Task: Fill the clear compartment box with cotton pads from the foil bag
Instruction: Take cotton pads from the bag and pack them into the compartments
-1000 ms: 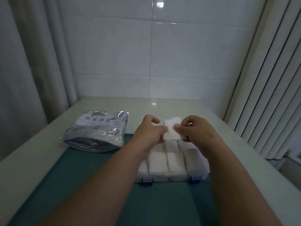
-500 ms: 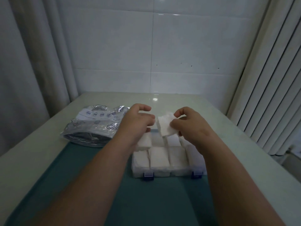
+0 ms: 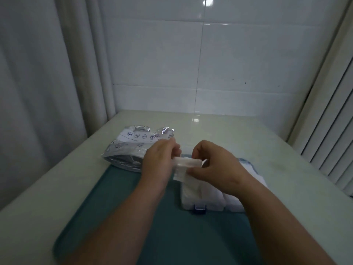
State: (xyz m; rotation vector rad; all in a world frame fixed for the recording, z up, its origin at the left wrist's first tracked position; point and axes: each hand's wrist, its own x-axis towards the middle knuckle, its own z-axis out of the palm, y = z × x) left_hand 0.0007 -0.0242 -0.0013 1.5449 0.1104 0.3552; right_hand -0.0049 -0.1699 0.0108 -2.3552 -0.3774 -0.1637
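A small stack of white cotton pads (image 3: 186, 165) is held above the far left corner of the clear compartment box (image 3: 202, 204). My left hand (image 3: 159, 163) pinches the stack's left end and my right hand (image 3: 215, 165) pinches its right side. The box lies on the green mat (image 3: 152, 226), and white pads fill the compartments I can see; my right forearm hides part of it. The silver foil bag (image 3: 131, 150) lies on its side to the left of the box, behind my left hand.
The pale tabletop (image 3: 286, 159) runs back to a white tiled wall. A curtain (image 3: 47, 73) hangs at the left and vertical blinds (image 3: 334, 131) at the right. A blue latch (image 3: 199, 209) sits on the box's front edge.
My left hand, briefly off the pads half a second ago, grips them again. The stack has turned from a flat face to a horizontal edge-on bundle. The camera has shifted left, so the box sits further right.
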